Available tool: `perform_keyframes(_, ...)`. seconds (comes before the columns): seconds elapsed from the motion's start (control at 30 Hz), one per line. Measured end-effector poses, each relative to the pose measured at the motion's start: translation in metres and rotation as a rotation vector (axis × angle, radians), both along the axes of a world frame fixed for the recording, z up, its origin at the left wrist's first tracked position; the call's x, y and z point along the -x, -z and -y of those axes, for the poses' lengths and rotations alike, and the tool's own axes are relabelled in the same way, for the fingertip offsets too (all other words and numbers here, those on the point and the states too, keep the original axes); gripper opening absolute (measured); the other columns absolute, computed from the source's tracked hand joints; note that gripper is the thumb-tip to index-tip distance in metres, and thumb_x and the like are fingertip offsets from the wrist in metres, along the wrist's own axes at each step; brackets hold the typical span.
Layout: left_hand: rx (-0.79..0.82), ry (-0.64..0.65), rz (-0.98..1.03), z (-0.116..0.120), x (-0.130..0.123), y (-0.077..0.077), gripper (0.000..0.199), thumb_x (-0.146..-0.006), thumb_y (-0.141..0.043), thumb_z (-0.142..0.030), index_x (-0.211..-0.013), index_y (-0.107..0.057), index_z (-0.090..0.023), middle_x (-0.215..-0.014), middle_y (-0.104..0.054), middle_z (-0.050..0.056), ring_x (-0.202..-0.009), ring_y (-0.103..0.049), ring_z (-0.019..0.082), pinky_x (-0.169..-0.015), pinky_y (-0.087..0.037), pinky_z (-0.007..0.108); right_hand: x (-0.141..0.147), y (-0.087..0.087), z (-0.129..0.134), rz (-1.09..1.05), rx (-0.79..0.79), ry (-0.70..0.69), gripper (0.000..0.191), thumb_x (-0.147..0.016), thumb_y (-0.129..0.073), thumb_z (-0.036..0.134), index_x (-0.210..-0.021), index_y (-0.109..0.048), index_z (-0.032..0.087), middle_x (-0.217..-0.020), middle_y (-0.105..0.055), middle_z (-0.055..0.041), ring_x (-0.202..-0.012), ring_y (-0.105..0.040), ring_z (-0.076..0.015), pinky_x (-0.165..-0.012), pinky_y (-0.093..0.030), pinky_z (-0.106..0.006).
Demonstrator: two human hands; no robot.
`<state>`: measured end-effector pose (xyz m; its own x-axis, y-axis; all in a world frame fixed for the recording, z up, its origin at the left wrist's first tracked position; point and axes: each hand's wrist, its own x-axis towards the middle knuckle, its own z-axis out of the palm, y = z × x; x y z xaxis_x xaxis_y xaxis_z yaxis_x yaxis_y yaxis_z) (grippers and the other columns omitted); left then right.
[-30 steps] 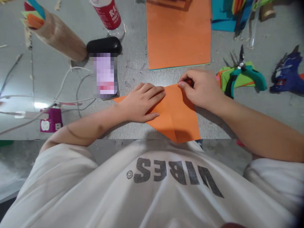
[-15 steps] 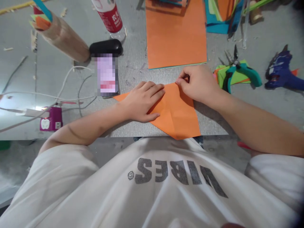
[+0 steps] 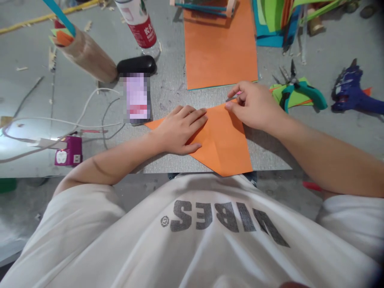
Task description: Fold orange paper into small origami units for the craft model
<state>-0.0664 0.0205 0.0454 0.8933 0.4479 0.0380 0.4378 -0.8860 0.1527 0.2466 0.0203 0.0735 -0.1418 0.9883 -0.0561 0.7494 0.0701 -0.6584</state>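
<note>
A folded sheet of orange paper (image 3: 232, 148) lies at the table's front edge, its lower corner jutting slightly past it and a narrow point sticking out on the left. My left hand (image 3: 178, 130) rests flat on the sheet, fingers stretched out and thumb apart. At the paper's upper right edge, my right hand (image 3: 258, 106) pinches the sheet between thumb and forefinger. Part of the paper is hidden beneath my left hand and forearm.
A phone (image 3: 138, 96) lies left of the paper, near a black case (image 3: 136, 65), a bottle (image 3: 139, 30) and a wooden cup (image 3: 90, 58). Orange sheets (image 3: 220, 56) lie behind. Pliers (image 3: 309, 92) and a glue gun (image 3: 351, 90) lie right. Cables reach a purple plug (image 3: 69, 151).
My right hand's pinch has shifted slightly right along the paper's upper edge. My left hand stays flat on the sheet. The camera view has tilted slightly.
</note>
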Motion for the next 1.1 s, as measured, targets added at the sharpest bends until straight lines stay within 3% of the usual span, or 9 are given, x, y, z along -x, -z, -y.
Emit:
perform_keyframes(0.2, 0.003, -0.001, -0.007, 0.0, 0.001, 0.0, 0.089, -0.11, -0.062, -0.073, -0.176, -0.058, -0.014, -0.185, -0.06, 0.032, -0.147, -0.064, 0.053, -0.12, -0.051, 0.069, -0.003, 0.001, 0.001, 0.004, -0.008, -0.103, 0.019, -0.102, -0.072, 0.022, -0.104, -0.057, 0.034, -0.081, -0.072, -0.0013, -0.085, -0.062, -0.0284, -0.086, -0.04, -0.048)
perform_keyframes(0.4, -0.023, 0.014, -0.015, 0.0, 0.001, 0.0, 0.093, -0.11, -0.06, -0.073, -0.179, -0.055, -0.011, -0.185, -0.06, 0.032, -0.143, -0.065, 0.053, -0.117, -0.051, 0.068, -0.005, 0.004, 0.002, 0.011, -0.029, -0.09, 0.021, -0.102, -0.079, 0.026, -0.106, -0.059, 0.034, -0.073, -0.067, 0.0013, -0.084, -0.062, -0.0278, -0.086, -0.042, -0.047)
perform_keyframes(0.53, -0.015, -0.009, 0.0, 0.0, 0.003, 0.004, 0.091, -0.111, -0.058, -0.076, -0.178, -0.056, -0.014, -0.186, -0.059, 0.031, -0.146, -0.064, 0.052, -0.119, -0.052, 0.067, -0.008, 0.0, 0.004, 0.019, -0.028, -0.06, 0.023, -0.104, -0.078, 0.028, -0.122, -0.067, 0.034, -0.067, -0.062, 0.0025, -0.081, -0.062, -0.0306, -0.091, -0.047, -0.05)
perform_keyframes(0.7, -0.005, -0.056, 0.059, 0.006, 0.003, 0.007, 0.084, -0.117, -0.055, -0.073, -0.178, -0.057, -0.015, -0.185, -0.06, 0.031, -0.156, -0.063, 0.052, -0.128, -0.048, 0.072, -0.014, 0.0, 0.005, 0.062, -0.036, -0.129, 0.052, -0.099, -0.083, 0.02, -0.147, -0.067, 0.031, -0.068, -0.066, 0.0038, -0.079, -0.065, -0.0315, -0.087, -0.043, -0.049)
perform_keyframes(0.77, 0.005, -0.028, 0.079, 0.009, 0.002, 0.006, 0.07, -0.12, -0.055, -0.064, -0.174, -0.062, -0.019, -0.181, -0.065, 0.028, -0.16, -0.064, 0.05, -0.133, -0.047, 0.072, -0.014, 0.002, 0.004, 0.114, -0.041, -0.177, 0.042, -0.101, -0.08, 0.02, -0.141, -0.07, 0.03, -0.07, -0.067, 0.0023, -0.08, -0.065, -0.0313, -0.084, -0.04, -0.048)
perform_keyframes(0.9, 0.021, 0.021, 0.103, 0.012, 0.0, 0.003, 0.054, -0.122, -0.055, -0.048, -0.166, -0.068, -0.018, -0.167, -0.075, 0.025, -0.156, -0.071, 0.045, -0.129, -0.057, 0.065, -0.015, 0.007, 0.003, 0.11, -0.045, -0.225, 0.008, -0.104, -0.075, 0.024, -0.106, -0.076, 0.031, -0.083, -0.075, -0.0039, -0.087, -0.068, -0.0311, -0.085, -0.043, -0.048)
perform_keyframes(1.1, 0.021, 0.011, 0.102, 0.011, -0.001, 0.001, 0.052, -0.12, -0.058, -0.045, -0.162, -0.071, -0.018, -0.164, -0.077, 0.025, -0.152, -0.074, 0.044, -0.124, -0.062, 0.063, -0.018, 0.014, 0.002, 0.037, -0.032, -0.225, 0.017, -0.103, -0.081, 0.044, -0.091, -0.078, 0.033, -0.079, -0.075, -0.0052, -0.092, -0.072, -0.0342, -0.089, -0.053, -0.052)
